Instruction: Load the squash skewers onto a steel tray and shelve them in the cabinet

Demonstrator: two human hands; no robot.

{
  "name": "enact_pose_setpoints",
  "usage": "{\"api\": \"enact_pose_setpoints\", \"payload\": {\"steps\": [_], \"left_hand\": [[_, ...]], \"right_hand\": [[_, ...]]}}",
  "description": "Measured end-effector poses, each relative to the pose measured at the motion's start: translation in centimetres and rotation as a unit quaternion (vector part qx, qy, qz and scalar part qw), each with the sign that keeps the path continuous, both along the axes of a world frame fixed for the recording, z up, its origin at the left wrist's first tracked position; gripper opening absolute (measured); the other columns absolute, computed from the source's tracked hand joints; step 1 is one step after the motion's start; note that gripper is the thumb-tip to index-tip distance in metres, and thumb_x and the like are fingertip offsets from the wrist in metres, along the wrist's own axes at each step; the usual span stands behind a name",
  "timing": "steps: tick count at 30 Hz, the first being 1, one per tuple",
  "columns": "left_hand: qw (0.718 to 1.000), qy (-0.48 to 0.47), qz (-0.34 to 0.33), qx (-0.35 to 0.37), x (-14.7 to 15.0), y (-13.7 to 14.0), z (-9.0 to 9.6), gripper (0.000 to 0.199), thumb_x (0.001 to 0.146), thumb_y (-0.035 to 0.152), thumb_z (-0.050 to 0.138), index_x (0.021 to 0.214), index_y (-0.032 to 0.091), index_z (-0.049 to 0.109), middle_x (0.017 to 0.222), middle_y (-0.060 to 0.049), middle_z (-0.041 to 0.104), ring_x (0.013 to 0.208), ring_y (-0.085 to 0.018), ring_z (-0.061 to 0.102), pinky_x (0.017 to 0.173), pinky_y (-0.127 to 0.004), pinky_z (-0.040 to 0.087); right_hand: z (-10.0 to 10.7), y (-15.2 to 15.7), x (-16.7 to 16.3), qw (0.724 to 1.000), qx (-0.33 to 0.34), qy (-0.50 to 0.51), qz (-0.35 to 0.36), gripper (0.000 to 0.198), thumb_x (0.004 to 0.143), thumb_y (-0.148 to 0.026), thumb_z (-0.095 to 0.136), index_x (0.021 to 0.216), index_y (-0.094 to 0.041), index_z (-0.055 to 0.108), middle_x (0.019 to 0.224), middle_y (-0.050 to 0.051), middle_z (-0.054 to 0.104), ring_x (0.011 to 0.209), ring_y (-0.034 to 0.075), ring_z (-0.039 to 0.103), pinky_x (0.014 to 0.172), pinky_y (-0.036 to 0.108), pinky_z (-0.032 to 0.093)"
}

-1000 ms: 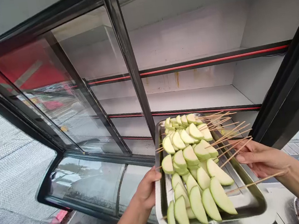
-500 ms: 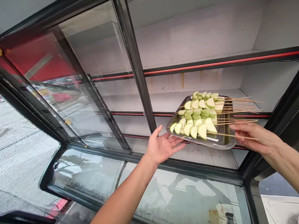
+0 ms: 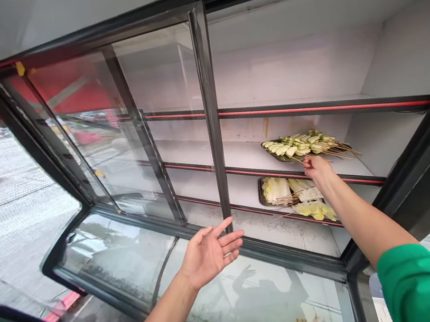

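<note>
Inside the cabinet, a dark tray (image 3: 287, 158) of skewered pale green vegetable slices (image 3: 296, 144) is on the middle shelf, its wooden sticks pointing right. My right hand (image 3: 318, 168) reaches in with its fingers closed on the tray's front edge, beside the sticks. My left hand (image 3: 212, 252) is held palm up with fingers spread and nothing in it, just in front of the cabinet's lower frame. One shelf below, a second dark tray (image 3: 260, 193) carries skewered pale yellow leaves (image 3: 277, 190), partly hidden behind my right hand and the shelf edge.
Black shelf edges with red strips (image 3: 323, 107) cross the cabinet. A sliding glass door (image 3: 166, 82) covers its left side, with an upright black frame (image 3: 212, 113) beside the opening. Below is a slanted glass panel (image 3: 258, 299) showing reflections.
The tray of green skewers has moved back, from in front of the shelves onto the middle one. My left hand has come away from it, down and left. The lower tray has come into sight.
</note>
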State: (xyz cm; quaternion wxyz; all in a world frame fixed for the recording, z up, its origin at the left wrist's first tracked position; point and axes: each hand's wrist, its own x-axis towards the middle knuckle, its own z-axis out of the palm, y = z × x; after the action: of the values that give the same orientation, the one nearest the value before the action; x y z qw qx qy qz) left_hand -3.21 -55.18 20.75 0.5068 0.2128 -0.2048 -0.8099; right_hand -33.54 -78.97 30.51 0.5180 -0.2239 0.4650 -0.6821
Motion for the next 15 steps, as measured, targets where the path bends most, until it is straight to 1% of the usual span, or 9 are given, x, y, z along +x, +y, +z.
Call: {"api": "enact_pose_setpoints", "payload": {"steps": [3, 7, 11, 15], "left_hand": [[1.000, 0.001, 0.022, 0.007, 1.2, 1.3, -0.6, 0.067, 0.086, 0.036, 0.048, 0.146, 0.016, 0.027, 0.120, -0.020, 0.060, 0.097, -0.025, 0.063, 0.085, -0.036, 0.044], [0.999, -0.001, 0.048, 0.013, 2.6, 2.9, -1.4, 0.067, 0.086, 0.034, 0.049, 0.146, 0.017, 0.026, 0.118, -0.020, 0.061, 0.096, -0.025, 0.063, 0.084, -0.036, 0.045], [0.998, 0.002, 0.061, 0.014, 3.8, 4.2, -1.7, 0.068, 0.085, 0.034, 0.050, 0.147, 0.018, 0.026, 0.117, -0.019, 0.062, 0.096, -0.024, 0.063, 0.084, -0.036, 0.045], [0.997, 0.007, 0.072, 0.015, 4.5, 5.0, -1.6, 0.069, 0.083, 0.033, 0.051, 0.146, 0.018, 0.028, 0.115, -0.018, 0.063, 0.095, -0.023, 0.063, 0.083, -0.034, 0.046]], "right_hand": [[0.6, -2.0, 1.2, 0.998, 0.031, -0.017, -0.044, 0.023, 0.090, -0.005, 0.044, 0.070, -0.014, 0.038, 0.057, -0.008, 0.038, 0.041, 0.000, 0.033, 0.033, 0.009, 0.025], [0.9, -4.3, 2.5, 0.995, 0.054, -0.041, -0.078, 0.015, 0.093, -0.011, 0.045, 0.078, -0.012, 0.045, 0.062, -0.006, 0.043, 0.045, 0.001, 0.039, 0.037, 0.010, 0.032], [0.4, -6.2, 3.4, 0.991, 0.067, -0.056, -0.103, 0.009, 0.095, -0.016, 0.046, 0.088, -0.011, 0.049, 0.068, -0.005, 0.047, 0.048, 0.002, 0.043, 0.040, 0.010, 0.037], [-0.5, -7.4, 4.2, 0.990, 0.068, -0.052, -0.115, 0.011, 0.095, -0.020, 0.047, 0.095, -0.010, 0.052, 0.070, -0.004, 0.049, 0.050, 0.003, 0.045, 0.042, 0.012, 0.040]]}}
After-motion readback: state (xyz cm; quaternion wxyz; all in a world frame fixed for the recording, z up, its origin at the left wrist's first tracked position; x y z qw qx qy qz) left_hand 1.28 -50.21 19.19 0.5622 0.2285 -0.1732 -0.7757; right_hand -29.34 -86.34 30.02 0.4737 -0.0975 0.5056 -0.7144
